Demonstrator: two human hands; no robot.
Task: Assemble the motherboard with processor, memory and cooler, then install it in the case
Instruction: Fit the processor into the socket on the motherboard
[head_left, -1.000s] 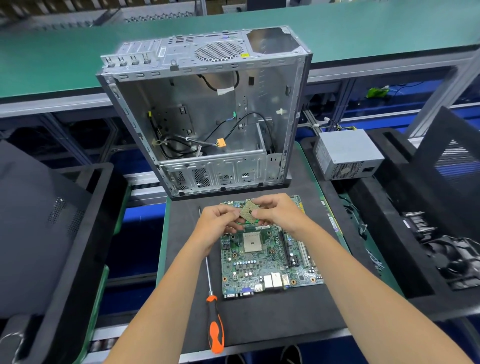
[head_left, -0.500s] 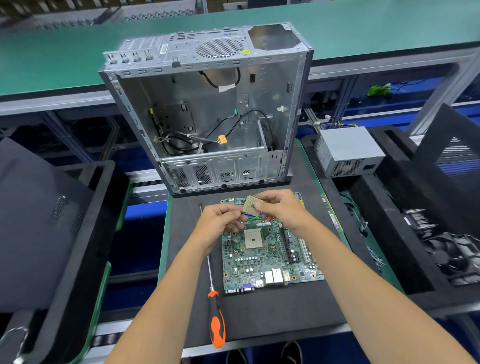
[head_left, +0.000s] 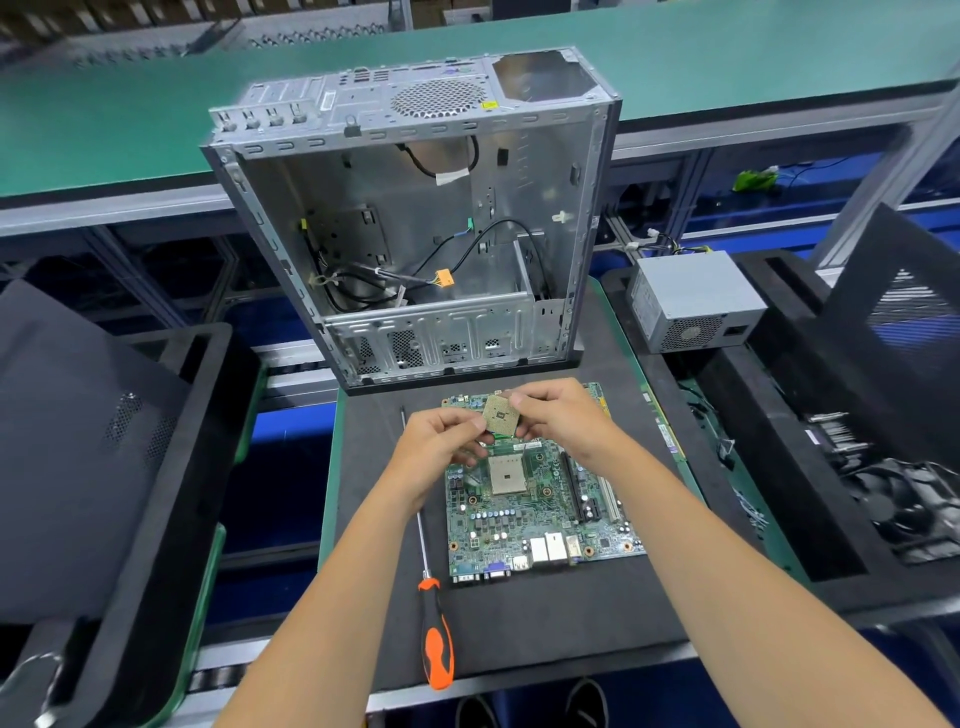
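Observation:
A green motherboard (head_left: 524, 519) lies flat on the black mat, its beige processor socket (head_left: 506, 474) bare and uncovered. Above the board's far edge I hold a square processor (head_left: 500, 415), pin side tilted toward me. My left hand (head_left: 441, 441) pinches its left edge and my right hand (head_left: 561, 421) pinches its right edge. The open metal case (head_left: 415, 223) stands just behind the board, with loose cables and an orange connector inside.
An orange-handled screwdriver (head_left: 434, 618) lies left of the board. A grey power supply (head_left: 691, 301) sits at the right rear. Black foam trays flank the mat; the right one holds a cooler fan (head_left: 904, 499). A black side panel (head_left: 62, 441) leans at left.
Both hands have kept the processor above the board's far edge, turning it slightly so its pin side faces me more. Nothing else has moved.

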